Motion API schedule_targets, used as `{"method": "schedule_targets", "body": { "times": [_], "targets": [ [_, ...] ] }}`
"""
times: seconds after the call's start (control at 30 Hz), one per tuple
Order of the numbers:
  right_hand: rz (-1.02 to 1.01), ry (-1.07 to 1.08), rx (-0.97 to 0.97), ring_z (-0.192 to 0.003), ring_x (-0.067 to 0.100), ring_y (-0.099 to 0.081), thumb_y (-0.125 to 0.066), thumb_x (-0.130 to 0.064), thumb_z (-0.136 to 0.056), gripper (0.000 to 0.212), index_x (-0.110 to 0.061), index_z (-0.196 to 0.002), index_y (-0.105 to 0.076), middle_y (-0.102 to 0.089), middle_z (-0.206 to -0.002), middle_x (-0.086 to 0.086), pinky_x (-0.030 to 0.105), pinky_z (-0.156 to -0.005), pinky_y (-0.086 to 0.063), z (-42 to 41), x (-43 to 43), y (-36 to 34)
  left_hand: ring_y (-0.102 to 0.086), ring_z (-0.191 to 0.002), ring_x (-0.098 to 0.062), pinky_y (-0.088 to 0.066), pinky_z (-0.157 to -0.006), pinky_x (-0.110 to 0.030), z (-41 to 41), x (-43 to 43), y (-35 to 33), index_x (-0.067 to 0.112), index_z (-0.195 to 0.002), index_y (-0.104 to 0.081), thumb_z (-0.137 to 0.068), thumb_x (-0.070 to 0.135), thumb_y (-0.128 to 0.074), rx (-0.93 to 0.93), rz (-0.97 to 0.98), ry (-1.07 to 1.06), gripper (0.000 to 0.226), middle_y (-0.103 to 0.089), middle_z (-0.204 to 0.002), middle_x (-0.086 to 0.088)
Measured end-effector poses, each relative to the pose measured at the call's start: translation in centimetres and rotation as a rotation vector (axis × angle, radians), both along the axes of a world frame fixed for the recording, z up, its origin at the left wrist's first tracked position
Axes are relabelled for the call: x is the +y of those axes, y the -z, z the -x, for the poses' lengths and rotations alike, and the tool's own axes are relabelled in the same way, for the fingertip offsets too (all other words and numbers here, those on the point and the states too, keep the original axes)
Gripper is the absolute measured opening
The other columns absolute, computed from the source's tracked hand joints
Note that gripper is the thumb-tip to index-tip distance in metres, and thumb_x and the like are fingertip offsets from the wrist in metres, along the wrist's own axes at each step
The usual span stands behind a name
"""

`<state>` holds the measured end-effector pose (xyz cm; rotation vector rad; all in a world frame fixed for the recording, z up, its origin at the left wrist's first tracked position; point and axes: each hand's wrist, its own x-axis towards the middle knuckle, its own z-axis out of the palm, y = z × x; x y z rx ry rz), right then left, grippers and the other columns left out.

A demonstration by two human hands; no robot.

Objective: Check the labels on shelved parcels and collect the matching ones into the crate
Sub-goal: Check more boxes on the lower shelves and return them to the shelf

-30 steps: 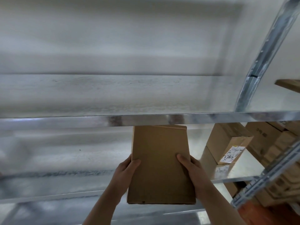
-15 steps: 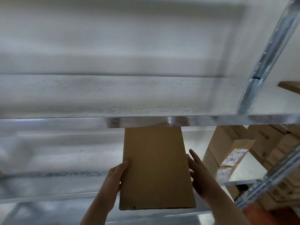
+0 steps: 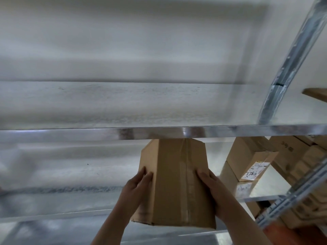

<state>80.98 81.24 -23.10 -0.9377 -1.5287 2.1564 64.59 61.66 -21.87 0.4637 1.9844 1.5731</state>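
Note:
A plain brown cardboard parcel is held between both hands just below the edge of a metal shelf. Its taped seam faces me and a narrower side panel shows on the left; no label is visible on these faces. My left hand lies with straight fingers against the left side panel. My right hand grips the right edge, thumb on the taped face. The parcel's top end is hidden behind the shelf edge. No crate is in view.
Two stacked brown boxes with a white label stand on the lower shelf at the right. More cartons sit beyond a steel upright. A slanted rack rail crosses the lower right.
The parcel has been turned about its long axis: a plain broad face showed earlier, now the taped seam and a side panel show. Both hands shifted their hold on its sides.

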Motion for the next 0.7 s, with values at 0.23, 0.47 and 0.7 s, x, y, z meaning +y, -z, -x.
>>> {"method": "schedule_targets", "body": {
  "times": [0.23,0.47,0.7],
  "targets": [
    [-0.055,0.016,-0.028,-0.101,0.029,-0.078,-0.075,-0.055,-0.075,0.064,-0.028,-0.131,-0.062,-0.080,-0.111,0.003,0.051,-0.094,-0.063,0.6,-0.3,0.0,-0.064,-0.118,-0.016,-0.049,-0.111,-0.045,-0.2,0.8,-1.5,0.027,-0.144,-0.059,-0.099,0.050,-0.060,-0.021,0.012,0.135,0.050,-0.069,-0.129,0.007],
    [-0.055,0.049,-0.043,-0.106,0.032,-0.076,-0.078,-0.056,-0.075,0.067,-0.027,-0.133,-0.061,-0.078,-0.118,0.004,0.058,-0.101,-0.058,1.3,-0.8,0.6,-0.073,-0.097,-0.017,-0.063,-0.089,-0.040,-0.2,1.4,-1.8,0.027,-0.131,-0.065,-0.057,0.077,-0.049,0.142,0.031,0.137,0.091,-0.076,-0.107,0.008],
    [0.006,0.091,-0.045,-0.115,0.034,-0.073,-0.054,-0.062,-0.096,0.054,-0.023,-0.133,-0.066,-0.077,-0.125,0.007,0.062,-0.105,-0.054,0.8,-0.3,0.6,-0.075,-0.100,-0.016,-0.061,-0.075,-0.025,0.1,1.4,-1.6,0.032,-0.137,-0.060,-0.086,0.061,-0.064,-0.013,-0.040,0.154,0.059,-0.075,-0.115,0.007]
  ]
}}
